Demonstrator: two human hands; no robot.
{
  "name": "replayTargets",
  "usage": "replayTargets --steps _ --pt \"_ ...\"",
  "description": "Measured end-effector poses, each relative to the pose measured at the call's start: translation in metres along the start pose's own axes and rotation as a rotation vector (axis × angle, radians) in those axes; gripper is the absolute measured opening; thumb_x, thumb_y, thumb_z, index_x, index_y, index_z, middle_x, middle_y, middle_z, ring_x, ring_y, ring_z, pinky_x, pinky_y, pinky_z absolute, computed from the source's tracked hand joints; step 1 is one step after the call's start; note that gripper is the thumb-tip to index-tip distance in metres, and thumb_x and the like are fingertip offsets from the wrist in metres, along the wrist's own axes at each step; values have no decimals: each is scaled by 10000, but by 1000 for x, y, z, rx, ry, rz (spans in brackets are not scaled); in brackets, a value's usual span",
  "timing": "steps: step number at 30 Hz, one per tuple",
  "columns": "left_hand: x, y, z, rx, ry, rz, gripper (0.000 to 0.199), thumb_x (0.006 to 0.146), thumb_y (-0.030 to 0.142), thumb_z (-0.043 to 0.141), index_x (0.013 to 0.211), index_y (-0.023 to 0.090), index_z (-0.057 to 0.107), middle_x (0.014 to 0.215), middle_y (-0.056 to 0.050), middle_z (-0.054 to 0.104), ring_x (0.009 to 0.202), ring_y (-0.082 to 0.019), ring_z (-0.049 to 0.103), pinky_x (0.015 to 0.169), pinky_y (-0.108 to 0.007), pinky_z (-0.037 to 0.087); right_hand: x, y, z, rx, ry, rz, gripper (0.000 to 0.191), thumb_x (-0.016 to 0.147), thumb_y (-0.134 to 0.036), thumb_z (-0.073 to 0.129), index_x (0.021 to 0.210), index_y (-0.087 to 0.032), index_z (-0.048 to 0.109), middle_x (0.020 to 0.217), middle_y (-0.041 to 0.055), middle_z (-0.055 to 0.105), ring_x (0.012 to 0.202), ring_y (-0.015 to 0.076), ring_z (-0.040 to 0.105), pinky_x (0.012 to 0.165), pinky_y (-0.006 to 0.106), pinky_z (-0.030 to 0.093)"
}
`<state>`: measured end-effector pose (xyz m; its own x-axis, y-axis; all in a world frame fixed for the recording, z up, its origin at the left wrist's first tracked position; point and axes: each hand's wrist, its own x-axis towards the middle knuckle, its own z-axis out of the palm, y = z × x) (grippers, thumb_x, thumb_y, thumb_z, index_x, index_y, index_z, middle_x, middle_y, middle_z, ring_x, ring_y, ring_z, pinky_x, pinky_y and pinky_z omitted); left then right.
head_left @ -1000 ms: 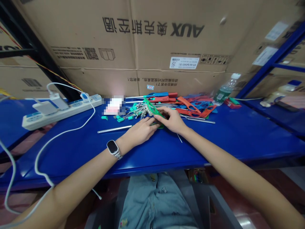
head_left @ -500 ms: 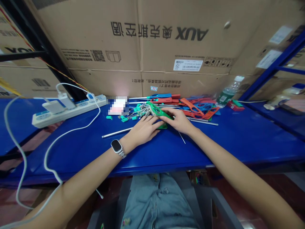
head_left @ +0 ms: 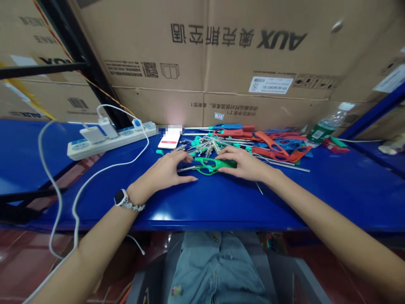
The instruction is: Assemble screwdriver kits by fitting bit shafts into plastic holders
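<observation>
My right hand point(head_left: 242, 164) pinches the end of a green lighter casing point(head_left: 210, 165), part of a long-nosed gas lighter, low over the blue table point(head_left: 202, 200). To the casing's left, my left hand point(head_left: 171, 169) has thumb and fingers apart. A metal tube point(head_left: 187, 169) lies in the gap of that hand; I see no grip on it. Just behind the casing is a heap of small metal and teal lighter parts point(head_left: 205, 145). Red lighter casings point(head_left: 272, 145) and blue ones point(head_left: 292, 145) are piled to the right. A thin wire point(head_left: 259, 188) pokes out below my right hand.
A white power strip point(head_left: 110, 141) with chargers and trailing cables stands at left. A lit phone point(head_left: 170, 138) lies by the parts heap. At back right stands a plastic bottle point(head_left: 329, 126) near a red box point(head_left: 335, 145). A large cardboard box point(head_left: 228, 63) walls off the back.
My left hand has come off the green casing, moved left and spread. The casing now lies more level and nearer me, still in my right hand. The view has shifted left.
</observation>
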<state>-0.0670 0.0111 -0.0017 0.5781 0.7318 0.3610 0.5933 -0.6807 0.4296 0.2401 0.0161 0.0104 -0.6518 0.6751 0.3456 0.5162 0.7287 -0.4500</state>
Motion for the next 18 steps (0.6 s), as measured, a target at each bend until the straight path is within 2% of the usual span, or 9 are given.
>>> replayTargets --steps 8,18 --pt "-1 2 6 25 -38 -43 482 828 551 813 1141 210 678 1175 -108 730 1096 -299 684 965 -481 547 15 -1 -2 -38 -138 3 291 863 -352 809 1150 -301 809 1151 82 726 1067 298 685 967 487 558" --pt "2 12 10 65 -77 0 391 930 542 715 1158 225 701 1185 -96 735 1167 -308 653 988 -479 529 17 4 4 -23 -156 62 289 859 -346 815 1142 -287 813 1050 77 711 962 275 684 892 453 558"
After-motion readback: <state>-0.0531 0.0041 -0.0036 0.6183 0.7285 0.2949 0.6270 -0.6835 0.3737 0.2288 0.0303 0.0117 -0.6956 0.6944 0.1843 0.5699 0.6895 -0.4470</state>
